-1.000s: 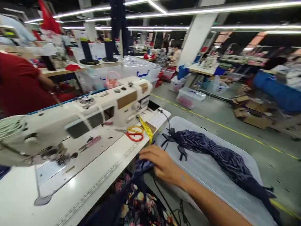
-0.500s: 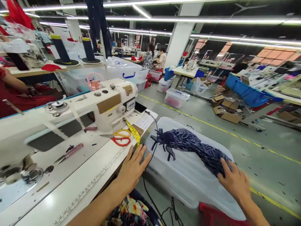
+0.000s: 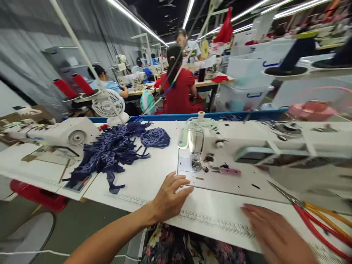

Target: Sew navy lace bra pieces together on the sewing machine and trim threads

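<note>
My left hand (image 3: pixel 173 194) rests at the front of the white sewing table (image 3: pixel 156 172), fingers apart and slightly bent, holding nothing. Just beyond its fingertips is the needle plate of a sewing machine (image 3: pixel 196 161). Blurred by motion, my right hand (image 3: pixel 277 233) is over the table's front edge with its fingers stretched out and nothing seen in it. Scissors (image 3: pixel 299 205) with red and orange handles lie beside it. Pink-handled thread snips (image 3: pixel 229 171) lie on the machine bed. A heap of navy patterned fabric pieces (image 3: pixel 110 150) and a small navy bundle (image 3: pixel 155 138) lie to the left.
A second sewing machine (image 3: pixel 68 135) stands at the left end. Behind the table are a white fan (image 3: pixel 108 102), a person in red (image 3: pixel 176 91) and clear plastic boxes (image 3: pixel 242 95). A printed ruler strip (image 3: pixel 214 222) runs along the front edge.
The view has swung left toward the machine's needle end. My right hand has left the long navy bundle on the plastic box lid and is over the table. My left hand is now near the needle.
</note>
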Motion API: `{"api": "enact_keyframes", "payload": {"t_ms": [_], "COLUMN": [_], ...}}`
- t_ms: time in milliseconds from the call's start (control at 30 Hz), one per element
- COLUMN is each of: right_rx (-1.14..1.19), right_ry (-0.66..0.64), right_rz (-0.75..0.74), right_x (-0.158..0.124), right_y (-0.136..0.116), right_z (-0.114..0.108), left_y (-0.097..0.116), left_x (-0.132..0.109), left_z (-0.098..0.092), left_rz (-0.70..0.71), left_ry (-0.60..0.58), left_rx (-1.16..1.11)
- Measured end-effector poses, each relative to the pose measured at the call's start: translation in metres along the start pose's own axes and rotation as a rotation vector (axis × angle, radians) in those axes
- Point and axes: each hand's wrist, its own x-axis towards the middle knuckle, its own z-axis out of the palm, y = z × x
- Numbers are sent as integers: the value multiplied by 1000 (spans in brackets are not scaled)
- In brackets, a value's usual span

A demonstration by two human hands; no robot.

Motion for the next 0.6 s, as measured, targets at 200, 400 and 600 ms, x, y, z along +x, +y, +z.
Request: {"api": "enact_keyframes", "payload": {"t_ms": [200, 400, 600], "right_rx": [289, 407, 445], "right_ry": [-126, -181, -215], "right_rz": [-490, -222, -157], "right_x": [130, 133, 131], "right_y": [-67, -61, -53], "right_z": [86, 98, 95], "left_y": [-87, -179, -214], "left_x": [20, 69, 84], "left_z": [-17, -11, 8], "left_rz": [-372, -698, -920], "left_ry": [30, 26, -87], "left_rx": [30, 165, 230]}}
